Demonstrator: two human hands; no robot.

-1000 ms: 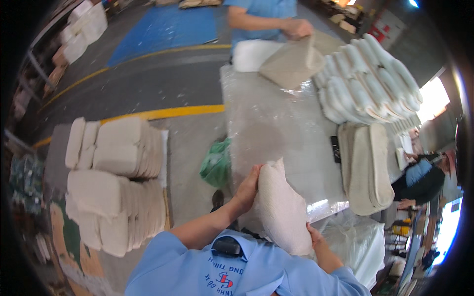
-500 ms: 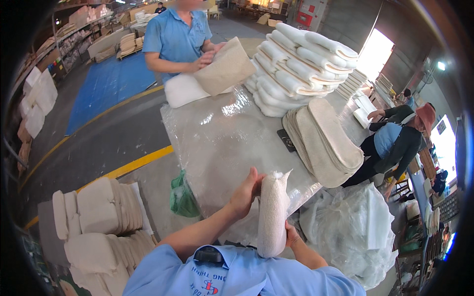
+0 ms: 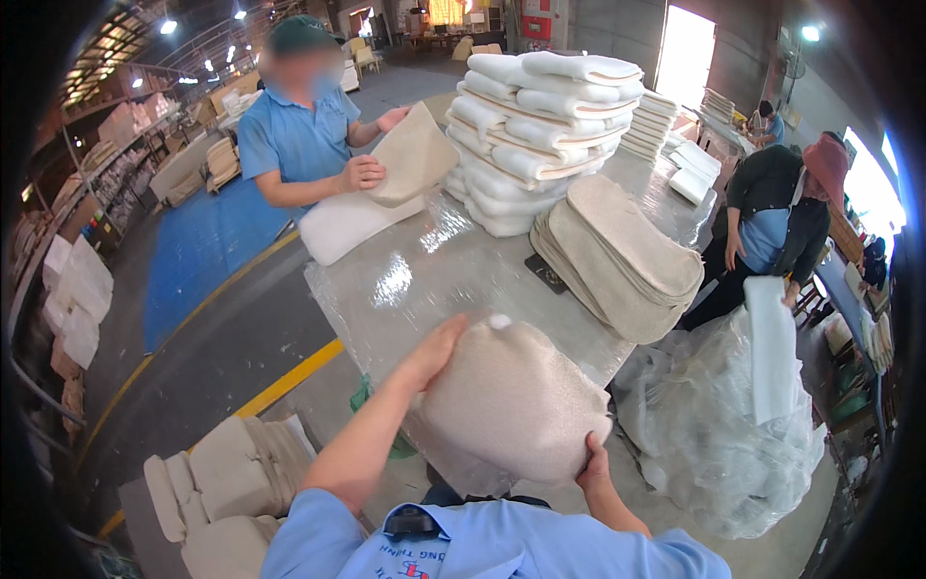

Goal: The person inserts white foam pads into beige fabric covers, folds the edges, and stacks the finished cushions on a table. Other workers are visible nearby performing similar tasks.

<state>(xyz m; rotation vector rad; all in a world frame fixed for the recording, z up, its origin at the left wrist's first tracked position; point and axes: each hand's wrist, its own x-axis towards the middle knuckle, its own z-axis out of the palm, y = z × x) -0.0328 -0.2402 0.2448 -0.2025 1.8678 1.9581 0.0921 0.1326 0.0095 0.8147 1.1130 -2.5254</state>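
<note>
A beige cushion (image 3: 516, 400) with a textured fabric cover is held up before my chest, its broad face toward me. A tuft of white filling shows at its top edge. My left hand (image 3: 439, 352) grips its upper left edge, some fingers hidden behind it. Closed on the lower right edge is my right hand (image 3: 595, 461), with the thumb on the near face. Beyond, a pile of flat beige covers (image 3: 617, 256) with rounded ends lies on the plastic-covered table (image 3: 386, 289).
A tall stack of folded white padding (image 3: 545, 125) stands on the table. Across it, a co-worker (image 3: 299, 135) holds another beige cover. At right a person in a red hat (image 3: 772, 207) stands by a clear plastic bag (image 3: 714, 425). Finished-looking beige cushions (image 3: 241, 473) sit lower left.
The cushion has turned from edge-on to broad face toward me, and my hands have moved apart with it. The person at right now holds a white strip upright over the plastic bag.
</note>
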